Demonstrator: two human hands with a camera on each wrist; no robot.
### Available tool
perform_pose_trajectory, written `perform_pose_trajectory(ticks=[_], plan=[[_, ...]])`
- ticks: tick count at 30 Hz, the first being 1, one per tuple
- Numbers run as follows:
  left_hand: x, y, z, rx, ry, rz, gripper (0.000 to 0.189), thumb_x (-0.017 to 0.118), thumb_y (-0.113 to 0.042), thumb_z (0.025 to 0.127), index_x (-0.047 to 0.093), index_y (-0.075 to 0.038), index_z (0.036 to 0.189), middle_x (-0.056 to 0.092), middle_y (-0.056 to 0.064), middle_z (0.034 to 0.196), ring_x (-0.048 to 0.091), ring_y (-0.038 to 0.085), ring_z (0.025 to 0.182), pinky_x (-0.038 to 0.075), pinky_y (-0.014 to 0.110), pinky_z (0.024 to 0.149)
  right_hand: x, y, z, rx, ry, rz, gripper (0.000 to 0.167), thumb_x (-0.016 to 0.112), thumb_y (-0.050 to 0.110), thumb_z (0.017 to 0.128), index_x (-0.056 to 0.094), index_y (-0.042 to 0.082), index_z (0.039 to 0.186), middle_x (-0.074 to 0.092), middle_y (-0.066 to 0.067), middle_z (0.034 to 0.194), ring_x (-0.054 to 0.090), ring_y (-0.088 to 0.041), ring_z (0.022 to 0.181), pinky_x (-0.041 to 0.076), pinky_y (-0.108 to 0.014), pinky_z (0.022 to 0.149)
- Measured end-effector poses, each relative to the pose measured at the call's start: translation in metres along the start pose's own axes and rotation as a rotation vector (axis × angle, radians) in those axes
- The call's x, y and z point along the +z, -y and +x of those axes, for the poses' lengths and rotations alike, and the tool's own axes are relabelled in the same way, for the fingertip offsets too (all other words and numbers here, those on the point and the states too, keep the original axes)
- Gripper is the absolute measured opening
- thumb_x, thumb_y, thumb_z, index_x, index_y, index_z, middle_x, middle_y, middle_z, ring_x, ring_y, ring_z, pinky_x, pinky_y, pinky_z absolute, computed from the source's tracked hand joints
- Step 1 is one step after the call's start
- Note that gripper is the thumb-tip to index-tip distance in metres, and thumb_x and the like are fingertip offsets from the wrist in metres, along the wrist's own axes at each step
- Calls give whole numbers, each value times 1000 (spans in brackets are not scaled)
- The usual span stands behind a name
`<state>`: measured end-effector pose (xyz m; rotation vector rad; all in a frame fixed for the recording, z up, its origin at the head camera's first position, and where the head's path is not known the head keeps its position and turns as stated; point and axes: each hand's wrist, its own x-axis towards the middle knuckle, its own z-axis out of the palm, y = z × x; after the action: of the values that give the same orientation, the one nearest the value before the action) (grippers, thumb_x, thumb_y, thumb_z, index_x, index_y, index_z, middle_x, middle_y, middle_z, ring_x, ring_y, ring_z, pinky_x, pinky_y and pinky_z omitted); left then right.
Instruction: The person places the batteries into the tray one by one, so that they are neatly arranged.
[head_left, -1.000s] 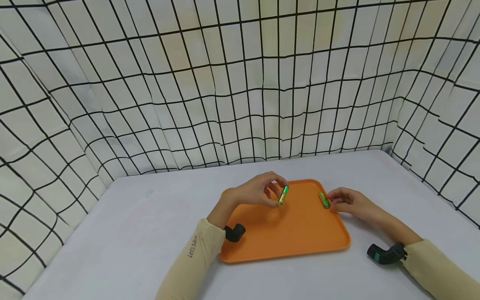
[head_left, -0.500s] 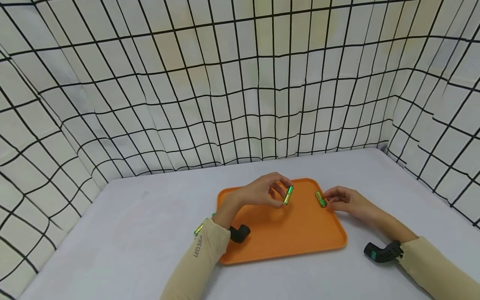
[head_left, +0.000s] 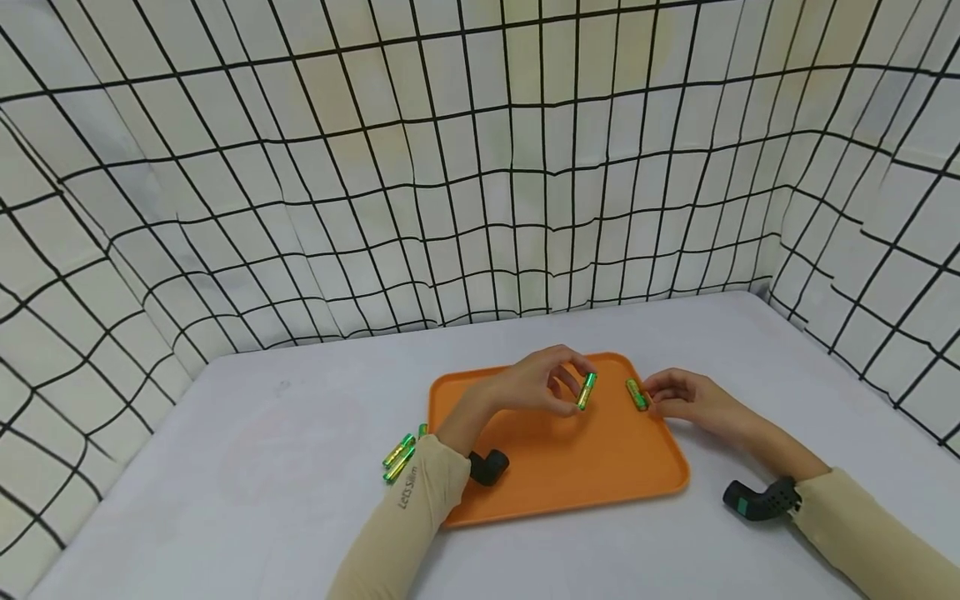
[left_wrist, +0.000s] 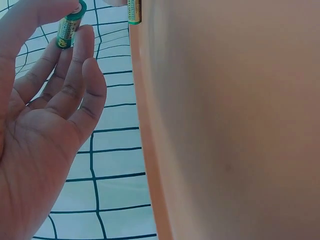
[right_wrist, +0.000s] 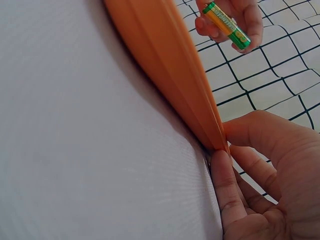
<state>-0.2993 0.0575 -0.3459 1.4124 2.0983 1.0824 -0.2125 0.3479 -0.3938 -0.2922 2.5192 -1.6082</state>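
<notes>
White walls (head_left: 480, 192) with black grid lines enclose a white table (head_left: 247, 492) bearing an orange tray (head_left: 577, 462). Left hand (head_left: 536, 385): thumb and finger, spread to a battery's length, grip one green-and-gold battery (head_left: 587, 391) above the tray. Right hand (head_left: 693, 396): pinches the rim beside a second battery (head_left: 637, 395) (I notice more batteries (head_left: 399, 458) at left).

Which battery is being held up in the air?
The green-and-gold cylindrical battery pinched by the left hand; the others lie on the orange rectangular tray or white tabletop.
</notes>
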Motion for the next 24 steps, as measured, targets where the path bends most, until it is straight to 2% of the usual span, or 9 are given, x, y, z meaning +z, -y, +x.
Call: perform_pose_trajectory(ticks=[10, 24], plan=[[4, 0, 7, 14, -32, 7, 50, 73, -2, 84, 54, -4, 130, 50, 8, 125, 63, 7, 99, 49, 24, 81, -1, 0, 1, 10, -2, 1, 45, 65, 15, 93, 50, -8, 128, 58, -17, 117, 58, -10, 97, 50, -19, 83], [11, -1, 20, 48, -28, -56, 49, 72, 0, 84, 53, -4, 129, 50, 11, 129, 63, 11, 102, 50, 23, 81, -1, -2, 2, -4, -4, 10, 43, 65, 13, 93, 50, -9, 127, 58, -18, 116, 58, -10, 97, 51, -20, 83]])
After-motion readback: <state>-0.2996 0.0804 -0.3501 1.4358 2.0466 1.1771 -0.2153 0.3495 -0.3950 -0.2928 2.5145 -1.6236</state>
